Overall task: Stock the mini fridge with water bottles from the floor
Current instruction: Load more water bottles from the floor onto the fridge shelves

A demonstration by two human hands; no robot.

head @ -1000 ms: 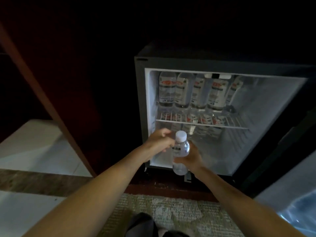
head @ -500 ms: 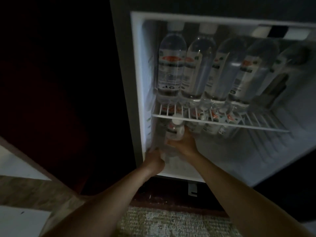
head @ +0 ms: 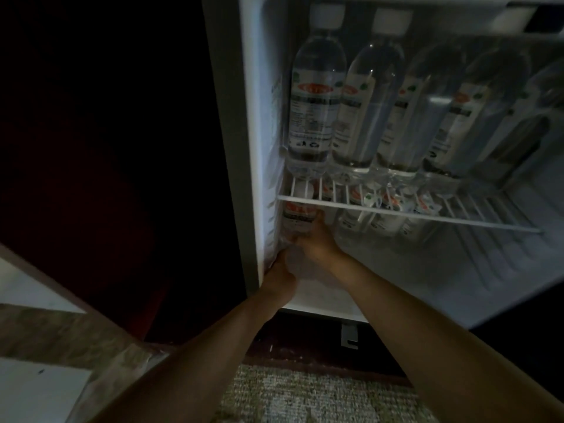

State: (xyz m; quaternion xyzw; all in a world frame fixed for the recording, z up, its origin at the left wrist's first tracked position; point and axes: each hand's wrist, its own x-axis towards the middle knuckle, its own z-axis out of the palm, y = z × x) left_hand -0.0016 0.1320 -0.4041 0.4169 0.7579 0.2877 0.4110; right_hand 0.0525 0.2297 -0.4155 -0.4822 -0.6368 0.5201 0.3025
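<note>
Dim alcove, mini fridge [head: 232,117] open. Wire shelf [head: 396,211]: row of upright stocked bottles [head: 314,102]. Lower compartment, against left wall: water bottle [head: 296,219], right hand [head: 319,241] grip wrapped round it. Left hand [head: 279,274] at its base; grip state cannot be told.

A white wire shelf [head: 396,212] spans the fridge [head: 225,148] about halfway up. A row of big water bottles [head: 314,111] stands upright on it, side by side and touching, filling it from the left wall towards the right. Under it, smaller bottles [head: 378,222] stand at the back on the fridge bottom [head: 427,270]. A single bottle [head: 297,218] is by the left wall; its base is hidden. In front, a pale woven rug [head: 320,395] lies on the floor [head: 36,389].
</note>
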